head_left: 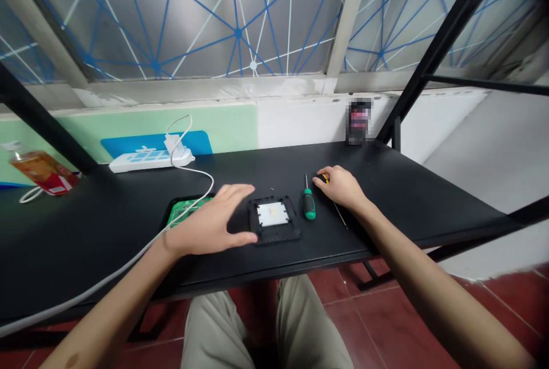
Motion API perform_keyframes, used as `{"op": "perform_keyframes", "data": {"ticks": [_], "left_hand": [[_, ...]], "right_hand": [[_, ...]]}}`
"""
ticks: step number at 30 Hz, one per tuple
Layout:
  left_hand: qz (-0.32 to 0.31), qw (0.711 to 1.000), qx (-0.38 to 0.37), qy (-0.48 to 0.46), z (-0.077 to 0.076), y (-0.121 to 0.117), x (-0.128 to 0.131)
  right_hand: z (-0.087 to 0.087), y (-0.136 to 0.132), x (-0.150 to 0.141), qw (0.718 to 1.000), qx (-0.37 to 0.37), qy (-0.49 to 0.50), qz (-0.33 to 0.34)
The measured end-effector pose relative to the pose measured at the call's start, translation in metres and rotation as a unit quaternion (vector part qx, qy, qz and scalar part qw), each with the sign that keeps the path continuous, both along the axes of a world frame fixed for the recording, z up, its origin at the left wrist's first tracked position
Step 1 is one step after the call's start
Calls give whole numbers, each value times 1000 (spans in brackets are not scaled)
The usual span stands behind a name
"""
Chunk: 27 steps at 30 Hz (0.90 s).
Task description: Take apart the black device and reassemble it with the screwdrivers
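My left hand (218,220) hovers with thumb and fingers apart at the left side of a square black plastic cover (295,236), which has a white panel (273,214) in its middle. The thumb tip is by the cover's lower left corner; whether it touches I cannot tell. My right hand (343,186) is closed around the black and yellow handle of a screwdriver (322,178), whose thin shaft points toward the front edge of the table. Between the cover and that hand lies a green and black screwdriver (309,204), tip pointing away. A tiny screw (272,189) rests behind the cover.
Partly behind my left forearm is a green circuit board (182,209) in a black case. A white cable (199,170) runs from a power strip (150,159) across the black table (257,166). A bottle (45,171) stands far left; a pixelated object (359,122) leans at the back right.
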<state>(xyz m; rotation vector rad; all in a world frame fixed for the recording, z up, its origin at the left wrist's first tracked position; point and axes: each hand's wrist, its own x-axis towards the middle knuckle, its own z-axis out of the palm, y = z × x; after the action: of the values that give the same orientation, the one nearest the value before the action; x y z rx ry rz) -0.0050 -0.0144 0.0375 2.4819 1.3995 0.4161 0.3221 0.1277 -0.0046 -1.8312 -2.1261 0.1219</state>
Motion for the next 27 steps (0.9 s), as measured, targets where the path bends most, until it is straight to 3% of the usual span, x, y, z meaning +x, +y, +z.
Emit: {"op": "perform_keyframes", "data": {"ticks": [4,9,16,20,27], "left_hand": [[91,996,12,4,5,-11,-40],[174,984,-12,39,-8,-25,-94],[193,980,-24,45,-25,-35,-133],[183,982,-19,32,-28,-39,-126],[155,988,6,-5,-33,-52,-66]], "right_hand": [[1,1,0,1000,-2,0,4],[3,0,-1,1000,-6,3,2],[3,0,-1,1000,-2,3,2],[2,1,0,1000,4,5,-6],[0,3,1,1000,11,10,-22]]}}
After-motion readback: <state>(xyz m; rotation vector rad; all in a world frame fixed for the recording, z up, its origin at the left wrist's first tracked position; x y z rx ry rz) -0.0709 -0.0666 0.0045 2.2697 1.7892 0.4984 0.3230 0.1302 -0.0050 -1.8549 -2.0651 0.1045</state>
